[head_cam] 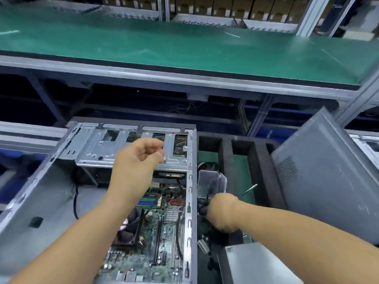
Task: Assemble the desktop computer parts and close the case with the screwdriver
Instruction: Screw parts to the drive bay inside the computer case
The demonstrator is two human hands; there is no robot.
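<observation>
Grey metal computer case (51,201) lies open under the left hand (141,158), whose fingers hang loosely curled, holding nothing. The right hand (222,212), just beside the case's right wall, grips a screwdriver (247,190) and black cables (203,206).

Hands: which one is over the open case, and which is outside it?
The left hand hovers over the drive cage inside the computer case. The right hand is outside, beside the screwdriver.
</observation>
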